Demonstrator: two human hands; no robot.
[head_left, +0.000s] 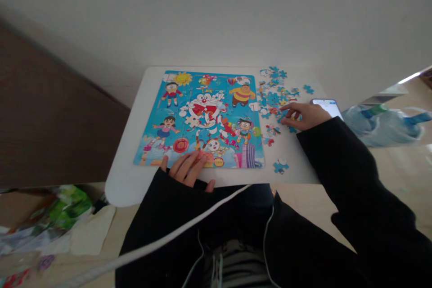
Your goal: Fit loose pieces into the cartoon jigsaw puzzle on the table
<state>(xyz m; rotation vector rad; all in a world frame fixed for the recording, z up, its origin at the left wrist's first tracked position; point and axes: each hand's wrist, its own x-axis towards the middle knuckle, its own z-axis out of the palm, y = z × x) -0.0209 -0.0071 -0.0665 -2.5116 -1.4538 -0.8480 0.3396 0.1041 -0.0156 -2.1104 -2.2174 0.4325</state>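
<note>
A colourful cartoon jigsaw puzzle (202,117) lies on a small white table (135,144), mostly filled, with a few white gaps near its middle. My left hand (189,168) rests flat on the puzzle's near edge, fingers stretched out. My right hand (302,116) reaches into a scatter of loose blue puzzle pieces (275,92) to the right of the puzzle, fingers curled down onto the pieces; whether it grips one is hidden. One loose piece (281,166) lies alone near the table's front edge.
A phone (329,107) with a lit screen lies at the table's right edge behind my right hand. Clear plastic water bottles (381,123) lie on the floor to the right. Bags and paper (60,216) clutter the floor at left. A white cable (175,234) crosses my lap.
</note>
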